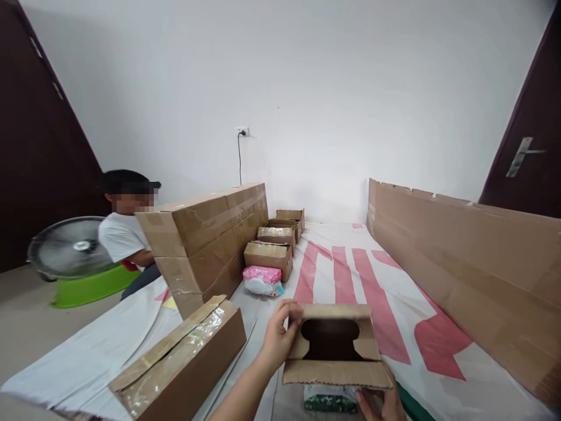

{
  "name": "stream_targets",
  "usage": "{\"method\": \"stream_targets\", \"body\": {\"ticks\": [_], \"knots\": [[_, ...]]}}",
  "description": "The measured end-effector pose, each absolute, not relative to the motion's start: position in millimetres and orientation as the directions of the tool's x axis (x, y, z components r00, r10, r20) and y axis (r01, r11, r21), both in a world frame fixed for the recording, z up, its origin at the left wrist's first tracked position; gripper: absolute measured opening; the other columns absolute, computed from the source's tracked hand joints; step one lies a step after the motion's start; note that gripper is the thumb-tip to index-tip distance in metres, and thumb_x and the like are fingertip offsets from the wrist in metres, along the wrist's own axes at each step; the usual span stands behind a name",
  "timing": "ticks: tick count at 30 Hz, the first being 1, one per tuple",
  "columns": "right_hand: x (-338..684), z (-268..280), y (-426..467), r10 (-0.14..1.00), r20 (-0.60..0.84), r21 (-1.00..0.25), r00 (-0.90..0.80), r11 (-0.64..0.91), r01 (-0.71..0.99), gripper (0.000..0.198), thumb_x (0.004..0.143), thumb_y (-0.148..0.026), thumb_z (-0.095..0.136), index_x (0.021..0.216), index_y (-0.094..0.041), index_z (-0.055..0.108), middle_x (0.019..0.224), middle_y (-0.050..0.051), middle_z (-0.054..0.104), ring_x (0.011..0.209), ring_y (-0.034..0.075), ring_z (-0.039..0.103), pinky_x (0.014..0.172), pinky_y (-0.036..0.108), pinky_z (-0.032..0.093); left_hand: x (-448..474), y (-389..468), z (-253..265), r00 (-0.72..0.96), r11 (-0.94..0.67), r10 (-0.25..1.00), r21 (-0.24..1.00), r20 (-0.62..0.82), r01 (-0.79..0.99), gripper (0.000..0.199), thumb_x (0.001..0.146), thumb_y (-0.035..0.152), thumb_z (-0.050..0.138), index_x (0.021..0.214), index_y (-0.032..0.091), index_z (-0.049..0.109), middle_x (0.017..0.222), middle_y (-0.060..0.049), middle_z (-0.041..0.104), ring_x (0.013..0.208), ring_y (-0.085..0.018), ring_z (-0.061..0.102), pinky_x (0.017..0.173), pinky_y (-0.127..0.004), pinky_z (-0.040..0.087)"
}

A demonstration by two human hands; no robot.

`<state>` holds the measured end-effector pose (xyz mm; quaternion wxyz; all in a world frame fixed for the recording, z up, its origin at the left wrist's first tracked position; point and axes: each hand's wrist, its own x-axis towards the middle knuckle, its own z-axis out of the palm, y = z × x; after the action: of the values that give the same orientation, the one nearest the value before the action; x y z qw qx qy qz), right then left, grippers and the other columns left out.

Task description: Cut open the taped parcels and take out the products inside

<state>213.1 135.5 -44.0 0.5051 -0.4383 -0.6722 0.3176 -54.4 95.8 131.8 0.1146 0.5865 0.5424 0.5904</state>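
Observation:
My left hand (pixel 279 337) grips the left edge of a small open cardboard box (pixel 335 374) held in front of me, its flaps folded inward around a dark opening. My right hand (pixel 377 403) supports the box from below at its lower right corner, fingers partly hidden under it. A green and white packet (pixel 329 399) shows just beneath the box. Both hands hold the box above the white and red sheet (pixel 342 275) spread on the floor.
A taped long carton (pixel 184 365) lies at my lower left. Stacked long cartons (pixel 205 242), several small boxes (pixel 272 254) and a pink packet (pixel 262 279) lie ahead. A cardboard wall (pixel 473 263) runs along the right. A seated person (pixel 127 234) and a fan (pixel 70 248) are at left.

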Motion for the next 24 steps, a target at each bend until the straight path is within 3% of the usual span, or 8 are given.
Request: {"method": "stream_targets", "body": {"ticks": [2,5,11,16,19,21,24], "knots": [[222.5,-52.7,140.5,0.884,0.441,-0.840,-0.156,0.468,0.275,0.070,0.076,-0.052,0.063,0.135,-0.023,0.038,0.129,0.016,0.055,0.112,0.034,0.060,0.088,0.042,0.054,-49.9,87.7,125.4,-0.278,-0.416,0.746,0.749,0.605,0.515,0.012,0.080,0.020,0.057,0.072,0.021,0.066,0.094,-0.006,0.059,0.103,-0.023,0.057,0.096,-0.044,0.046],[231.5,-56.7,142.5,0.853,0.486,-0.829,-0.190,0.519,0.210,0.073,0.072,-0.055,0.065,0.134,-0.024,0.041,0.129,0.015,0.056,0.118,0.037,0.056,0.096,0.048,0.048,-44.9,78.8,115.0,-0.264,-0.467,0.689,0.692,0.675,0.550,0.018,0.083,0.017,0.053,0.071,0.022,0.065,0.096,-0.006,0.057,0.112,-0.024,0.055,0.097,-0.044,0.046],[235.4,-41.1,135.7,0.872,0.425,-0.860,-0.241,0.473,0.195,0.083,0.067,-0.062,0.068,0.134,-0.024,0.040,0.127,0.016,0.058,0.115,0.036,0.058,0.093,0.046,0.049,-42.9,72.4,107.9,-0.247,-0.479,0.656,0.646,0.713,0.594,0.020,0.084,0.015,0.051,0.073,0.023,0.065,0.096,-0.006,0.057,0.114,-0.024,0.055,0.098,-0.045,0.047],[229.6,-37.2,131.6,0.871,0.458,-0.850,-0.176,0.487,0.199,0.082,0.065,-0.066,0.066,0.136,-0.034,0.038,0.124,0.008,0.061,0.114,0.037,0.058,0.093,0.051,0.050,-43.4,72.7,107.2,-0.223,-0.492,0.645,0.621,0.731,0.610,0.020,0.083,0.012,0.049,0.075,0.023,0.065,0.097,-0.006,0.057,0.114,-0.024,0.055,0.099,-0.046,0.046],[226.2,-30.5,126.1,0.874,0.458,-0.857,-0.161,0.482,0.180,0.082,0.067,-0.066,0.064,0.136,-0.031,0.037,0.129,0.010,0.057,0.118,0.037,0.055,0.097,0.050,0.046,-43.3,72.4,105.7,-0.224,-0.494,0.645,0.622,0.731,0.608,0.021,0.083,0.010,0.048,0.076,0.023,0.064,0.099,-0.006,0.056,0.116,-0.024,0.053,0.099,-0.045,0.046],[229.2,-20.3,126.4,0.889,0.415,-0.887,-0.192,0.442,0.130,0.077,0.071,-0.064,0.061,0.134,-0.025,0.040,0.131,0.014,0.055,0.120,0.035,0.053,0.098,0.046,0.045,-43.3,72.0,105.1,-0.222,-0.493,0.647,0.623,0.729,0.607,0.021,0.083,0.010,0.048,0.076,0.023,0.064,0.099,-0.006,0.055,0.117,-0.023,0.053,0.100,-0.045,0.045],[243.1,2.8,139.9,0.944,0.259,-0.950,-0.203,0.287,0.122,0.058,0.080,-0.062,0.053,0.123,-0.023,0.049,0.120,0.012,0.062,0.109,0.030,0.061,0.087,0.039,0.052,-43.5,71.4,104.4,-0.210,-0.493,0.654,0.620,0.727,0.611,0.021,0.083,0.009,0.048,0.077,0.023,0.063,0.100,-0.006,0.054,0.116,-0.023,0.052,0.101,-0.046,0.044]]}}
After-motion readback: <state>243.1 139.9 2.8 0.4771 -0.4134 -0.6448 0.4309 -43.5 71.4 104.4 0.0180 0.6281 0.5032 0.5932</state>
